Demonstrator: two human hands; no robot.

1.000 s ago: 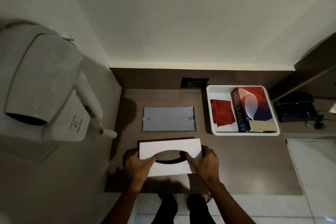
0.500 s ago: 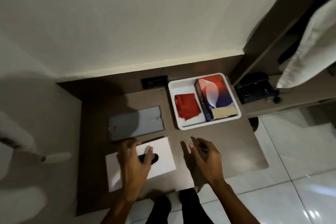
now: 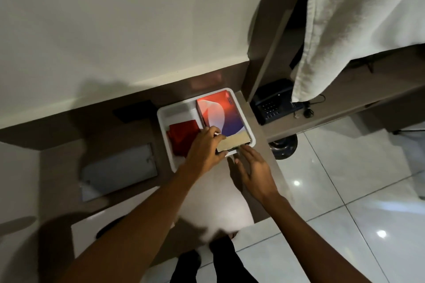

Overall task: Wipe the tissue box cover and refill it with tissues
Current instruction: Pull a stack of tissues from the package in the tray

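Observation:
The red and blue tissue box (image 3: 220,115) lies in a white tray (image 3: 164,119) on the brown counter, with a beige cardboard flap at its near end. My left hand (image 3: 204,151) reaches across and pinches that near end, fingers on top and thumb under the flap. Just right of it, my right hand (image 3: 253,170) hovers open at the tray's front rim, holding nothing. A folded red cloth (image 3: 181,133) lies in the tray left of the box. The white tissue box cover (image 3: 85,234) rests at the counter's near left, partly hidden by my left arm.
A grey metal plate (image 3: 117,171) lies flat on the counter left of the tray. A dark telephone (image 3: 271,103) sits on a lower shelf to the right, under a hanging white towel (image 3: 356,18). Glossy floor tiles lie beyond the counter's right edge.
Both hands left the white cover and moved right to the tray. My left hand now holds the tissue box's near end. The view swung right and closer.

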